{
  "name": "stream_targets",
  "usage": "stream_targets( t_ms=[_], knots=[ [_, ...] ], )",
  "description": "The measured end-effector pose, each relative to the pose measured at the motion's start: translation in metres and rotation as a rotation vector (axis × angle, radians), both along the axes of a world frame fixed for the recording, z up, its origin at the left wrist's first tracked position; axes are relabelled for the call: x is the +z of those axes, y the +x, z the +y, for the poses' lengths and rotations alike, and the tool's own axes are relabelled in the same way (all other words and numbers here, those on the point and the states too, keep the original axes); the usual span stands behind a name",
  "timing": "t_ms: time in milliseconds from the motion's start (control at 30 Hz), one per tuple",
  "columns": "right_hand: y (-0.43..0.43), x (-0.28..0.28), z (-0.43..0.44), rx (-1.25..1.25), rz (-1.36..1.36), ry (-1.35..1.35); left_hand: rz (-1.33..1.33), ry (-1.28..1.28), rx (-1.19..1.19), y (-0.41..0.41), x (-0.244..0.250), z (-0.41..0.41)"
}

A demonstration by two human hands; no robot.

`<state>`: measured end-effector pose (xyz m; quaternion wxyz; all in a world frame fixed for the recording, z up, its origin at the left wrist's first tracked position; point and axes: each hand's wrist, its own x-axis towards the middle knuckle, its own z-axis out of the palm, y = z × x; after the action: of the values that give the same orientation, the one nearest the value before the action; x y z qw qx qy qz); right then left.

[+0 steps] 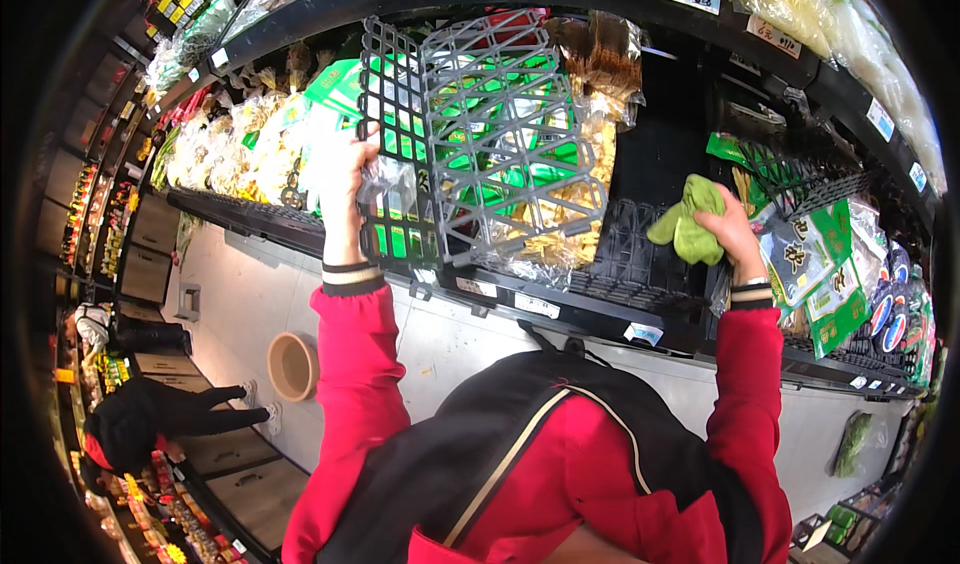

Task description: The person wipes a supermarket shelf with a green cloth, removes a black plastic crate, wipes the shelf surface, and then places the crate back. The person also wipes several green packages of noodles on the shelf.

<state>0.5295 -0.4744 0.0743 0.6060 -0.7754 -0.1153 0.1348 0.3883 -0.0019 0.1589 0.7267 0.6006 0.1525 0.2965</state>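
Note:
My left hand [348, 178] grips the left edge of a black and grey plastic lattice shelf divider [442, 223], which is raised at a tilt over the shelf. Through its openings show green-and-white packets, partly hidden. A crumpled green cloth [697, 223] is bunched in my right hand [733, 226], above the dark shelf base [651, 155]. Yellowish dried food in clear bags [602, 151] and brown bundles in clear wrap [611, 61] sit just right of the divider. To the right of my right hand lean green packets with a dark window [806, 260].
An upper shelf edge [630, 5] with price tags curves above my hands. Pale bagged goods [240, 148] fill the left shelf. On the floor behind are a tan bucket [292, 367] and a grey stool [188, 301]. A person in dark clothes [127, 425] bends over shelves at left.

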Motion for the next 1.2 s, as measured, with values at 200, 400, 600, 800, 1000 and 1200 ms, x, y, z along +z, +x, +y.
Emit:
stream_targets(
  t_ms=[200, 400, 600, 800, 1000, 1200],
  knots=[
    [-0.060, 0.008, -0.006, -0.071, 0.125, 0.270, -0.093, 0.117, 0.053, 0.030, -0.015, 0.040],
    [-0.093, 0.002, -0.009, -0.117, 0.165, 0.398, -0.232, 1.269, 0.187, 0.056, 0.006, 0.056],
    [-0.128, 0.011, -0.023, -0.177, 0.108, 0.587, 0.459, 1.155, 0.222, 0.089, 0.040, 0.052],
    [-0.169, 0.025, -0.056, -0.376, 0.021, 0.818, 0.383, 0.856, 0.245, 0.074, 0.037, 0.079],
    [-0.195, -0.002, -0.100, -0.551, -0.047, 0.884, 0.081, 0.719, 0.384, 0.038, 0.041, 0.081],
    [-0.227, -0.009, -0.094, -0.667, -0.020, 0.838, -0.283, 0.928, -0.013, -0.003, 0.032, -0.058]
  ],
)
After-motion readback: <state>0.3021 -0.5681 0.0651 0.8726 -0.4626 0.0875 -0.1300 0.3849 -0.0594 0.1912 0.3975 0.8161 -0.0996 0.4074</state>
